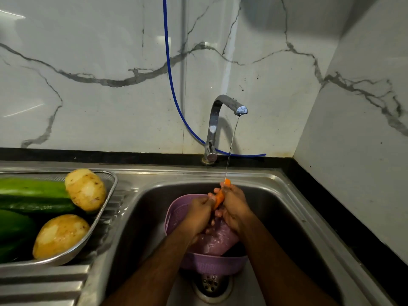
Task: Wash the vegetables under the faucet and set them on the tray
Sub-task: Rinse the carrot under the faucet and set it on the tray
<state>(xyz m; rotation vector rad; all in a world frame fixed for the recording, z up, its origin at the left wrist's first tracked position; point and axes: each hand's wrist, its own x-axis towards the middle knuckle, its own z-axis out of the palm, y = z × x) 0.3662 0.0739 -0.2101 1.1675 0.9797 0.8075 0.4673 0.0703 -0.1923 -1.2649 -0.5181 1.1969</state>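
Note:
An orange carrot [220, 196] is held upright-tilted over the sink under a thin stream from the chrome faucet [223, 111]. My left hand [199, 209] grips its lower part and my right hand [234, 205] grips it from the right side; most of the carrot is hidden by my fingers. Below my hands a purple plastic colander [212, 262] sits in the basin with a pinkish-purple vegetable [217, 240] in it. On the left drainboard a steel tray [106, 208] holds two potatoes [85, 189] [60, 236] and green cucumbers [33, 195].
The steel sink basin [287, 228] has its drain [210, 283] just in front of the colander. A blue hose [171, 80] hangs down the marble wall behind the faucet. A black counter edge [344, 217] runs along the right.

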